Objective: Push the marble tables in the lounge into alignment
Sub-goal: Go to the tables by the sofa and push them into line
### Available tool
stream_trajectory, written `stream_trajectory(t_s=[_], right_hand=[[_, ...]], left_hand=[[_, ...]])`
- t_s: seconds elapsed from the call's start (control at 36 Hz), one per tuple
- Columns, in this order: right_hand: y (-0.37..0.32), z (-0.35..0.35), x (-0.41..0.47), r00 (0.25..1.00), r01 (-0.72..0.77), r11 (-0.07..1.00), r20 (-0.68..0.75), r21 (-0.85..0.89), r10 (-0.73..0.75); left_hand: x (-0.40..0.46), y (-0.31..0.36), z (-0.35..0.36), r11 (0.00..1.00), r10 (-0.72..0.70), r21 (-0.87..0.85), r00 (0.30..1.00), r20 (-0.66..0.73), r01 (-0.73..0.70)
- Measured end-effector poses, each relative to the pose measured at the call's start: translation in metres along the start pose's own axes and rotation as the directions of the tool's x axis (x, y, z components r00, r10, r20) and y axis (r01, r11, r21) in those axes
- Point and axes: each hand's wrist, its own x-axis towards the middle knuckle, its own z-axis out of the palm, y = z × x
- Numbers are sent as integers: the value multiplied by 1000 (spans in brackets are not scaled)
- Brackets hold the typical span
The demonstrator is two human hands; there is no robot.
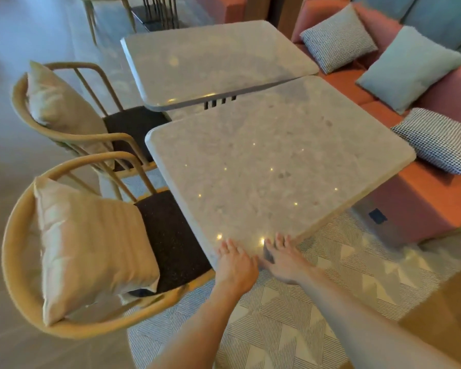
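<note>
Two grey-white marble tables stand end to end. The near marble table (272, 161) is skewed against the far marble table (213, 62): they touch at the right corner, and a wedge-shaped gap opens to the left, where a dark table base shows. My left hand (236, 265) and my right hand (285, 258) both rest on the near corner of the near table, fingers spread flat over its edge. Neither hand is wrapped around anything.
Two wooden armchairs with beige cushions, the near armchair (72, 262) and the far armchair (64, 102), stand tight along the tables' left side. A pink sofa (437, 187) with several pillows runs along the right. A patterned rug (290, 315) lies underfoot.
</note>
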Motion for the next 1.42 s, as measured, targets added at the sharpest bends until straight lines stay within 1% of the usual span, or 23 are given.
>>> stream_trajectory(t_s=[0.08, 0.22, 0.33, 0.42, 0.47, 0.53, 0.61, 0.69, 0.72, 0.75, 0.78, 0.81, 0.86, 0.89, 0.92, 0.97, 1.0, 1.06, 1.08, 1.11, 1.17, 1.31, 1.42], right_hand=[[5, -11, 2, 997, 10, 1000, 70, 5, -11], [7, -19, 6, 992, 29, 1000, 121, 11, -30], [2, -17, 2, 996, 42, 995, 78, -87, -36], [-3, -8, -2, 994, 103, 952, -14, -290, -111], [-1, 2, -2, 984, 126, 916, -72, -381, -166], [5, 15, 0, 978, 131, 899, -94, -418, -186], [15, 26, 11, 967, 145, 873, -122, -465, -225], [8, 16, 14, 952, 184, 831, -114, -525, -283], [4, 8, 14, 944, 203, 830, -122, -519, -307], [1, -2, 16, 925, 225, 836, -159, -501, -344], [2, -12, 19, 892, 241, 847, -235, -474, -386], [6, -18, 22, 844, 250, 873, -348, -419, -409], [21, -21, 37, 688, 258, 916, -607, -309, -398], [29, -11, 49, 632, 266, 918, -666, -294, -396], [38, -1, 55, 610, 265, 916, -684, -299, -400], [44, 28, 70, 591, 265, 912, -694, -314, -411], [45, 38, 78, 561, 259, 917, -725, -305, -400], [41, 49, 86, 477, 258, 931, -804, -259, -355], [39, 51, 89, 439, 265, 934, -832, -240, -339], [39, 51, 90, 418, 263, 937, -849, -229, -324], [40, 49, 90, 411, 253, 938, -852, -235, -325], [37, 41, 90, 441, 216, 929, -819, -300, -367], [38, 37, 89, 470, 210, 930, -803, -302, -367]], left_hand=[[5, 12, -4, 998, -63, -14, 998, -9, 63], [2, 12, 2, 997, -74, 27, 997, -31, 75], [-9, 6, 10, 998, -62, 3, 990, -124, 63], [-13, 7, 17, 993, -89, -96, 971, -223, 69], [-11, 10, 24, 989, -111, -129, 949, -295, 76], [-7, 14, 37, 985, -139, -145, 934, -329, 95], [6, 19, 51, 988, -155, -75, 904, -398, 136], [12, 27, 51, 977, -175, 6, 817, -550, 213], [13, 31, 51, 969, -182, 32, 795, -578, 245], [16, 33, 52, 962, -190, 41, 774, -604, 269], [20, 34, 55, 956, -199, 41, 748, -633, 289], [26, 35, 61, 953, -211, 26, 725, -655, 301], [40, 37, 77, 960, -198, -5, 671, -714, 279], [49, 35, 87, 966, -177, -6, 648, -741, 257], [52, 37, 90, 975, -145, -5, 621, -770, 222], [60, 34, 94, 987, -102, -12, 561, -821, 161], [65, 33, 95, 990, -88, -12, 538, -838, 144], [69, 29, 97, 990, -72, 2, 509, -858, 144], [70, 28, 98, 987, -71, 11, 503, -862, 158], [71, 29, 98, 987, -68, 15, 507, -859, 158], [70, 33, 97, 987, -66, 18, 509, -858, 159], [70, 30, 94, 983, -72, 23, 501, -862, 180], [69, 29, 92, 986, -72, 18, 515, -854, 167]])
